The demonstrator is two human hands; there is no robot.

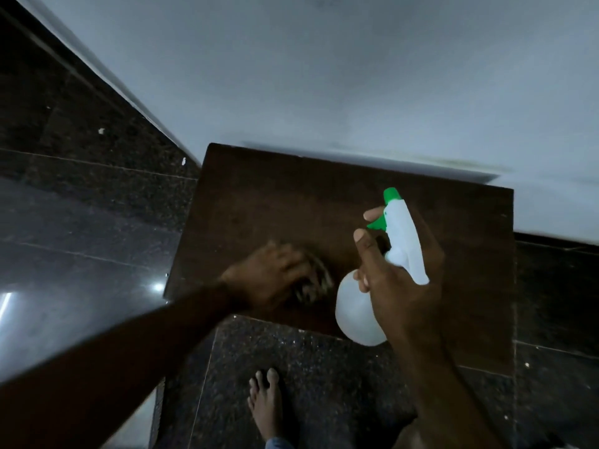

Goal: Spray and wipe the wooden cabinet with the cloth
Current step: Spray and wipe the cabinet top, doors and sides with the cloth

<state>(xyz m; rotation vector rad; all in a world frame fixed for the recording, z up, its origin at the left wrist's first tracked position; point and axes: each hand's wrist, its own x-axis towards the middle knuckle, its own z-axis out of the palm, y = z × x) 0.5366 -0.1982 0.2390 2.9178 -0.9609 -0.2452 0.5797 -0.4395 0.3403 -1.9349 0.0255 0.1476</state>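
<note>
We see a dark speckled stone floor (81,228) and a pale wall (324,76), with the wooden cabinet (259,202) set against that wall. Its brown top is the surface we look down on. Our left hand (275,277) presses the cloth (312,286) onto the top near the front edge, fingers curled over it, all blurred. Our right hand (398,277) holds the spray bottle (382,286) above the top, grip wrapped round its neck, forefinger on the green trigger. A bare foot (267,403) stands below.
</note>
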